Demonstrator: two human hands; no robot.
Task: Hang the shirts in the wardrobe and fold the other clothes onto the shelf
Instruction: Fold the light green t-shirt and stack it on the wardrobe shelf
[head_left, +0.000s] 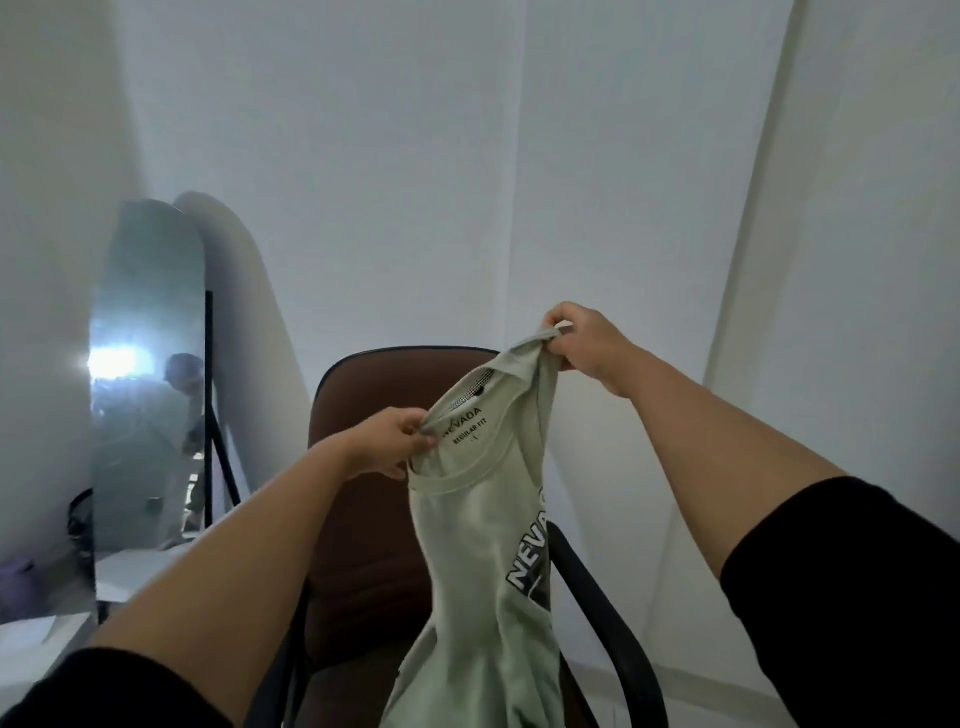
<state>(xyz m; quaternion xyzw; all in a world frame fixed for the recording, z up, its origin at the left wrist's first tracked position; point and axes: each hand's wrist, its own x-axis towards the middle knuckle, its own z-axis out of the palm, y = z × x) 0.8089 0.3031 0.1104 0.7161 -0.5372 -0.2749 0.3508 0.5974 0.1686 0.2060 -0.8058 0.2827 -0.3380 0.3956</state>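
Note:
A pale green T-shirt (478, 566) with a black and white "NEVADA" print hangs in the air in front of me, its neck opening facing me. My left hand (395, 441) pinches the collar at its left side. My right hand (582, 338) grips the shirt's top edge higher up and to the right. The shirt's lower part drops out of the frame at the bottom. No wardrobe, hanger or shelf is in view.
A brown office chair (374, 519) with black armrests stands right behind the shirt. A tall standing mirror (145, 374) on a black frame leans at the left by the white wall. A low white surface (62, 634) lies at the lower left.

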